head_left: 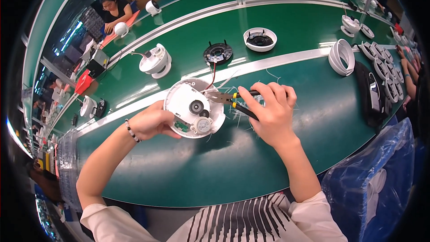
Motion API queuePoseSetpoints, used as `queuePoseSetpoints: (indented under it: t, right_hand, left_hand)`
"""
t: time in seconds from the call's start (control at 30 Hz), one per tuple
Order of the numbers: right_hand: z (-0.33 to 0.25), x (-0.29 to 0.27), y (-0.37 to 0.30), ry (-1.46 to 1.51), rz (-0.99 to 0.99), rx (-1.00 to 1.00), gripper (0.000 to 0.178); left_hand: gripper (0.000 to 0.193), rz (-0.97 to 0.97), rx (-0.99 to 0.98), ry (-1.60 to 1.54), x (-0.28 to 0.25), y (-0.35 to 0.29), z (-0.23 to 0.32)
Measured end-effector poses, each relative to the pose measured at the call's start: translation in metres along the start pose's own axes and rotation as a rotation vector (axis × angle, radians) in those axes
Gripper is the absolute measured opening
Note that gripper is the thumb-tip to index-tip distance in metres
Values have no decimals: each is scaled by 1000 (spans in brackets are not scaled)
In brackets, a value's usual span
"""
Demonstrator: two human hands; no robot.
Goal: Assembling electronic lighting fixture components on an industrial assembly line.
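Note:
My left hand [154, 122] grips the left side of a round white plastic housing [181, 100], holding it up above the green bench. Inside the housing show a black round part, a silvery disc-shaped motor [202, 126] and a bit of green circuit board. My right hand [274, 113] is closed around diagonal cutters [239, 101] with black and yellow handles. Their jaws reach the housing's upper right edge, beside the wires and a thin white strip. A red and dark cable runs from the housing up to a black round part with a board [218, 54].
White cut-off strips [244, 116] litter the bench right of the housing. Beyond stand a white half-assembled unit [155, 61], a white ring holding a black part [260, 40] and stacked white rings [341, 57]. At right lie a black pouch [368, 92] and a blue bag-lined bin [371, 179].

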State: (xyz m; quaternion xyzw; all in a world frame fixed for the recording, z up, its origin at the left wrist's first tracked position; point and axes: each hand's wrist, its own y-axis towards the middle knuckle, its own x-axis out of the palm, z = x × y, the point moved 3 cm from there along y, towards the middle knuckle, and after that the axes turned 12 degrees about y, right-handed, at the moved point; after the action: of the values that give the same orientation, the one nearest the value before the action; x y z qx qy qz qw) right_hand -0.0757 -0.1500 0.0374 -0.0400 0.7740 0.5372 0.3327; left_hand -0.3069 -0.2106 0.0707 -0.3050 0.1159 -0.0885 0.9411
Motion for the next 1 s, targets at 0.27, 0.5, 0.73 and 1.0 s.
queuePoseSetpoints:
  t: [0.27, 0.5, 0.73, 1.0]
  right_hand:
    - [-13, 16, 0, -112, -79, -74, 31]
    - [1, 7, 0, 17, -44, 29, 40]
    - [3, 4, 11, 42, -124, 12, 53]
    - [-23, 14, 23, -49, -250, -211, 25]
  left_hand:
    - [56, -16, -73, 119, -5, 3, -1]
    - [58, -18, -33, 141, -1, 4, 15]
    - [57, -69, -74, 193, 4, 1, 13]
    - [52, -116, -60, 143, -12, -1, -20]
